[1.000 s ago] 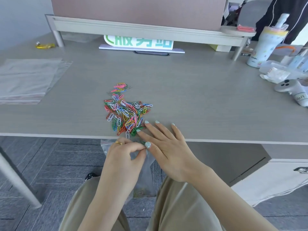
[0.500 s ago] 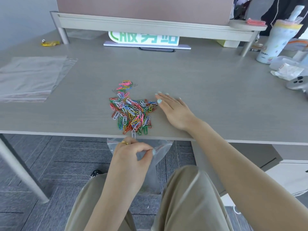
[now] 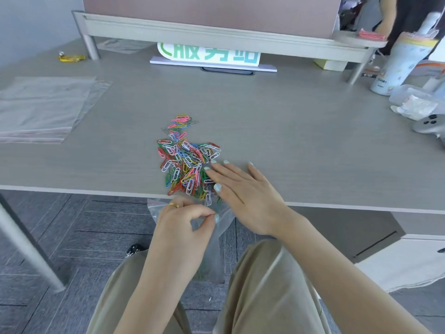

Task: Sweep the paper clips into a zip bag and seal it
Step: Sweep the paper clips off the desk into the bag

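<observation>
A heap of coloured paper clips [image 3: 186, 160] lies on the grey desk [image 3: 301, 141], reaching its front edge. My left hand [image 3: 185, 225] pinches the mouth of a clear zip bag [image 3: 216, 249], which hangs just below the desk edge under the heap. My right hand [image 3: 243, 191] lies flat on the desk with straight fingers, its fingertips touching the right side of the heap near the edge. A few clips sit at the bag's mouth. Some clips show at the bottom of the bag.
Spare clear bags [image 3: 45, 107] lie flat at the left. A sign [image 3: 209, 55] stands under the shelf [image 3: 216, 30] at the back. A tumbler [image 3: 399, 61], a plastic box [image 3: 414, 100] and a controller [image 3: 431, 126] crowd the right. A person stands at the far right.
My right hand has slid from beside the heap's upper right back toward the desk edge, dragging clips nearer the bag. My left hand keeps its pinch on the bag.
</observation>
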Available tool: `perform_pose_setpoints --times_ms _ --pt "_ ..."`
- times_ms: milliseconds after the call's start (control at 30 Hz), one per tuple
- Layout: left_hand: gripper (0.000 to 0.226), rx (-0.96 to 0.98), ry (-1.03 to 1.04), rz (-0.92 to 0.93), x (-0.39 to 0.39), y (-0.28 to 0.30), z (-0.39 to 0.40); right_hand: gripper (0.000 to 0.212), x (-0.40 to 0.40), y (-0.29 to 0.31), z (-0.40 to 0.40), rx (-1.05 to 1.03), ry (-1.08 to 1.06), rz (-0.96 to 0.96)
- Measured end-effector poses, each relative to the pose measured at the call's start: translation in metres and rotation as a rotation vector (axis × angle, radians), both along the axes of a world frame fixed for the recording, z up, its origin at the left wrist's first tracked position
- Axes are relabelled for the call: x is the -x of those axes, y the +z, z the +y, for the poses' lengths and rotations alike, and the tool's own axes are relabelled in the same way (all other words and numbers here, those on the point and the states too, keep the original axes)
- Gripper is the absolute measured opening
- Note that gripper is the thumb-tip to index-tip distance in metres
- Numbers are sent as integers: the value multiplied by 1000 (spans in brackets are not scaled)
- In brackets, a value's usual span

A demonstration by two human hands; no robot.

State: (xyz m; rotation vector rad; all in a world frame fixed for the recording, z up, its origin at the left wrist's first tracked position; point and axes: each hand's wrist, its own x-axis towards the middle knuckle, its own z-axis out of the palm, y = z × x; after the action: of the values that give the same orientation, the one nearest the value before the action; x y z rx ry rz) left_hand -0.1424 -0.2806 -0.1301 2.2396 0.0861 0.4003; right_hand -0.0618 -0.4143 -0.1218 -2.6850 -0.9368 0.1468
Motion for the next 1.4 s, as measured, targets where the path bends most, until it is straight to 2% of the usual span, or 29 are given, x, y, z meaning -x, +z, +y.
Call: perform_pose_setpoints --times_ms 300,567,733,1000,1233,1400 --pt "11 37 -17 -12 -1 7 4 57 10 -3 2 -85 9 33" --pt "9 14 -31 -8 1 4 -2 53 14 2 1 -183 -32 82" --pt "10 9 -34 -5 2 4 -2 65 16 -8 -15 -74 -125 -166" --pt "9 27 -22 8 2 5 -1 46 25 -21 -8 -52 -130 -352" --pt "8 22 -28 5 4 4 1 49 30 -14 -4 -119 -38 -188" --pt "9 16 -14 6 5 5 6 48 31 -13 -6 -171 16 -143"
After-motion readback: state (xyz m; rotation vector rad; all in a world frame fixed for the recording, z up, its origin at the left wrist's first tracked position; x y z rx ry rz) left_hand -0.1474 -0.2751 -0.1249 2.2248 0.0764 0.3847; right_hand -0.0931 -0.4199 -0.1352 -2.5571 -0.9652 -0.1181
